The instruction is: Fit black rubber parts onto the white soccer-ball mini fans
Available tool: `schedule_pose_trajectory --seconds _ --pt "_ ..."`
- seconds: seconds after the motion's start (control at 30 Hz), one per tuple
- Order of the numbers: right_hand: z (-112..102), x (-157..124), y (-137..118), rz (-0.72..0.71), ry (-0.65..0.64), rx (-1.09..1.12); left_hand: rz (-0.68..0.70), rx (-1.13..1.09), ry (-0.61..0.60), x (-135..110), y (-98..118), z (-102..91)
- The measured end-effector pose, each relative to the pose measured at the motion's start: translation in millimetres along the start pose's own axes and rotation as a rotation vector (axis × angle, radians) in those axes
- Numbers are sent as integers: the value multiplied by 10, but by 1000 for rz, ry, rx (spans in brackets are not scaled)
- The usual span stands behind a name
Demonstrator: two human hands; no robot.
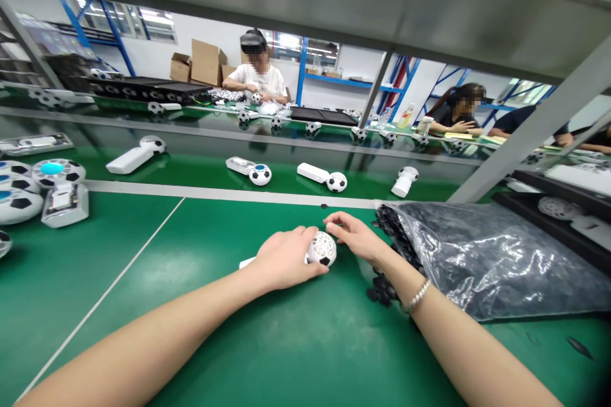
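Observation:
My left hand [285, 258] is wrapped over a white handheld device with a round, football-patterned head [323, 247], which lies on the green work surface. Its handle is mostly hidden under my palm, and only a white end shows by the wrist. Just right of the head is my right hand [354, 236], fingers bent and thumb close to the fingertips, beside the head's edge. Whatever is between those fingertips is too small to make out. Small black pieces [382, 289] spill from a clear plastic bag [496, 261] by my right forearm.
Several similar devices lie on the belt beyond, such as a white one [312, 173]. More heads and open handles [65, 203] cluster at the left. A slanted grey post [529, 108] and overhead shelf frame the bench. Across it, a person in a white shirt [262, 82] works.

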State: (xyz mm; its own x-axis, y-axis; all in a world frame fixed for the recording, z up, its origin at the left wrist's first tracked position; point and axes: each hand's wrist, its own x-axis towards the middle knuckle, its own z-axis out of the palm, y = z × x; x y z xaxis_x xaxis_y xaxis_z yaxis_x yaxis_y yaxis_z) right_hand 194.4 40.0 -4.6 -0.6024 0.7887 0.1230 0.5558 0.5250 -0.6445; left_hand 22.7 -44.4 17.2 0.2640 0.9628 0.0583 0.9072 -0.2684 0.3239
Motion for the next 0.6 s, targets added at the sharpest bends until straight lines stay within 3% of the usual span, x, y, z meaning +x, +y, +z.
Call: schedule_pose_trajectory --seconds 0.1,0.23,0.33,0.47,0.6 --pt "-1 319 88 36 101 -416 26 -39 -48 45 -84 -1" --pt "99 520 112 -8 55 -621 99 56 -44 110 -279 -54" --pt "138 515 92 -34 11 -749 121 163 14 128 -381 -63" --pt "65 416 91 -56 2 -841 166 169 63 89 -364 -49" --pt "-66 270 130 -46 16 -847 230 15 -98 82 -367 -221"
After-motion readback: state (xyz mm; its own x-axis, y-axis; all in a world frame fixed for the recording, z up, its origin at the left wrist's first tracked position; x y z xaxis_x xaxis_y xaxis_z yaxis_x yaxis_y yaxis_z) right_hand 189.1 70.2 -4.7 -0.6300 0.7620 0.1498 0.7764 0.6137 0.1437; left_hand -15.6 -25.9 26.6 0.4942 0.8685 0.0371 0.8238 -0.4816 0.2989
